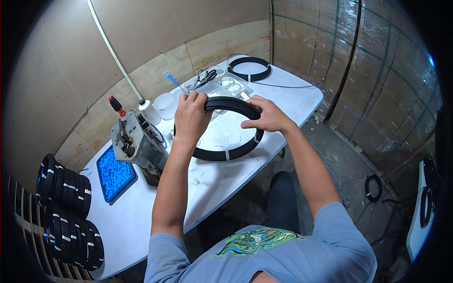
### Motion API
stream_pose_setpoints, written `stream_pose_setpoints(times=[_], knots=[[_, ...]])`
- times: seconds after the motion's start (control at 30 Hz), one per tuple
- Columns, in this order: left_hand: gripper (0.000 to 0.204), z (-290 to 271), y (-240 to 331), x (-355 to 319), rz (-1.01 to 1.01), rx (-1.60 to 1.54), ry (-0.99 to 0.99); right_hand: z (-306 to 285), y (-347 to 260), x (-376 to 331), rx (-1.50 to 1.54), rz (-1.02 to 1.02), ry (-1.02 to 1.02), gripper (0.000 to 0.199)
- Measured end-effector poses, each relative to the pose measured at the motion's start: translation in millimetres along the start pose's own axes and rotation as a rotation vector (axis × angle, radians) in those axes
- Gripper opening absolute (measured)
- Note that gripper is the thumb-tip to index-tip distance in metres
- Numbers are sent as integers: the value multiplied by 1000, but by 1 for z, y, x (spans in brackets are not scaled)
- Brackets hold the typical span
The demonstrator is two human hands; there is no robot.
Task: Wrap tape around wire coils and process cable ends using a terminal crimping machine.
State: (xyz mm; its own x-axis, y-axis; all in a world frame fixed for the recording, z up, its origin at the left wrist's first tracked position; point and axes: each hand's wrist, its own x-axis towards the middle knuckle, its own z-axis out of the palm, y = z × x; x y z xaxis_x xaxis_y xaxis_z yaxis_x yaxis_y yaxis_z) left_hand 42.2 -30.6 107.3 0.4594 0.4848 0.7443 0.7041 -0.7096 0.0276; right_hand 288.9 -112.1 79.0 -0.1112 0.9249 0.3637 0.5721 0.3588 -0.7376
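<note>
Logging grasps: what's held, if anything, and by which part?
A white-banded black cable coil: left grip on its upper-left section, right grip on its upper-right section.

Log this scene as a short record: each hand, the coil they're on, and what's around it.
Left hand: grips the upper left of a black coil
Right hand: grips its upper right side
Coil material: cable or tubing, cannot tell which
Coil ties: white bands, at least two visible
Far end of table: another black coil
Left: metal machine, blue tray of small blue pieces
</note>
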Motion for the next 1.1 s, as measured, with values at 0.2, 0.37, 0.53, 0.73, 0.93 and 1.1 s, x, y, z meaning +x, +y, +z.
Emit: stream_pose_setpoints(times=[0.2, 0.37, 0.53, 0.73, 0.93, 1.1], knots=[[29, 0, 12, 2, 28, 74, 76, 9, 2, -4, 9, 84, 93, 28], [38, -7, 25, 2, 43, 25, 193, 12, 14, -4, 77, 87, 111, 20], [43, -15, 12, -1, 34, 93, 144, 14, 13, -8, 65, 94, 155, 18], [44, -23, -14, 4, -113, -103, -79, 16, 16, -7, 19, 94, 207, 17], [43, -10, -51, 4, -363, -648, -430, 23, 17, -3, 91, 84, 210, 17], [38, -12, -49, 1, -270, -602, -436, 24, 16, -3, 91, 81, 216, 17]])
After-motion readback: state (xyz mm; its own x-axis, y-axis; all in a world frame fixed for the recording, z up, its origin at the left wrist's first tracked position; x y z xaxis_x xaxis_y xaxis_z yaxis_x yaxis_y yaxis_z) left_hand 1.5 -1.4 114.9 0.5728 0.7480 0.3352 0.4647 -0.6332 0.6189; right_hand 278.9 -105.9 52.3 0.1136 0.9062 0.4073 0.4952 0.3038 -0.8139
